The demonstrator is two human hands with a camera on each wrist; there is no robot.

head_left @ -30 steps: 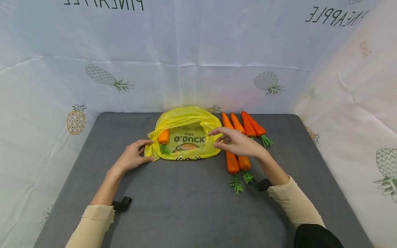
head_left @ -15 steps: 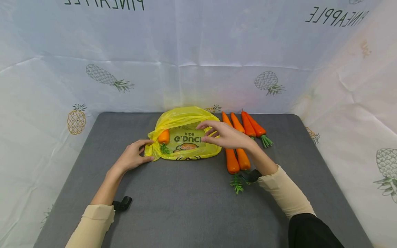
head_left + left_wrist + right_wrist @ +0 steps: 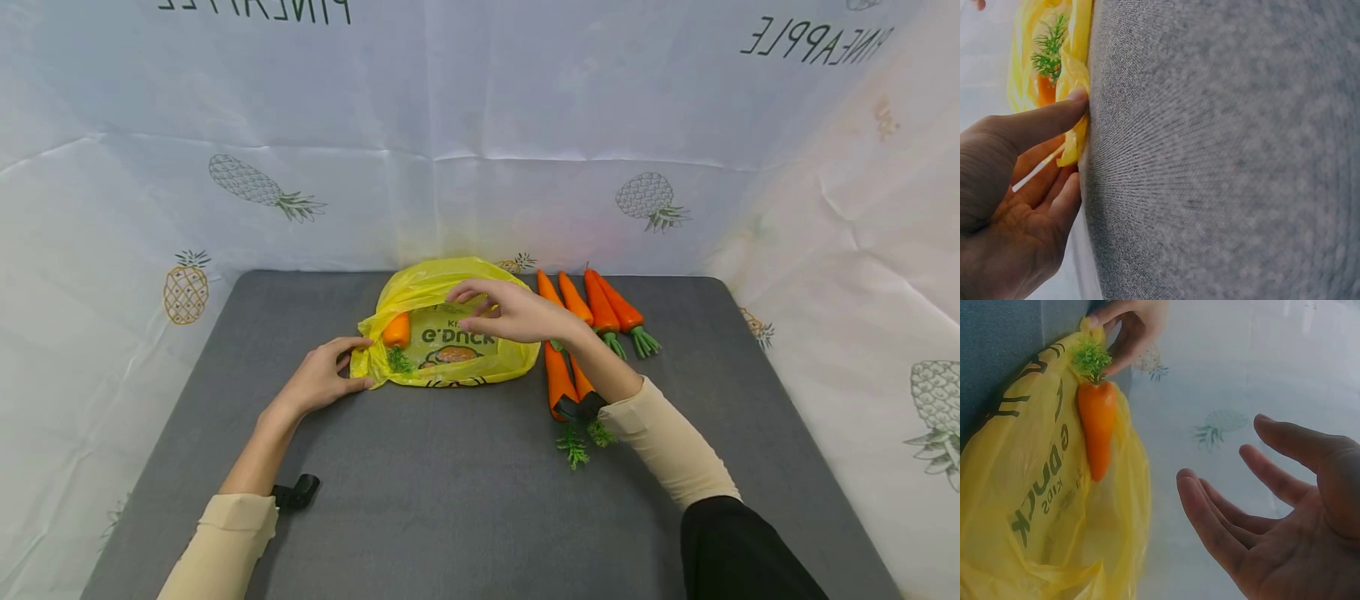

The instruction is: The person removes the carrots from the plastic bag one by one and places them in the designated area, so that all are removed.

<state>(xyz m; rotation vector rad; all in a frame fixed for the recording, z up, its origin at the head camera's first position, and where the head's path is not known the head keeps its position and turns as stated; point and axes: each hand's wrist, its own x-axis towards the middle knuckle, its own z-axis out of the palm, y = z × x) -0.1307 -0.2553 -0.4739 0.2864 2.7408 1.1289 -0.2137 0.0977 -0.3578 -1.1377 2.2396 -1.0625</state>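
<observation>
A yellow plastic bag lies on the grey table with its mouth spread open, printed with lettering and a picture. Inside its left end rests an orange carrot with a green top. My left hand holds that end of the bag; in the left wrist view the thumb lies on the yellow plastic and the other fingers are behind it. Above the bag's right side hovers my right hand, fingers loosely bent, palm empty in the right wrist view.
Several more carrots lie right of the bag: orange ones partly under my right forearm, and red-orange ones at the back. A white cloth printed with pineapples hangs behind the table.
My right hand has moved left from the bag's right edge to over its opening, with nothing in it. The left hand, the bag and the carrot inside have stayed put.
</observation>
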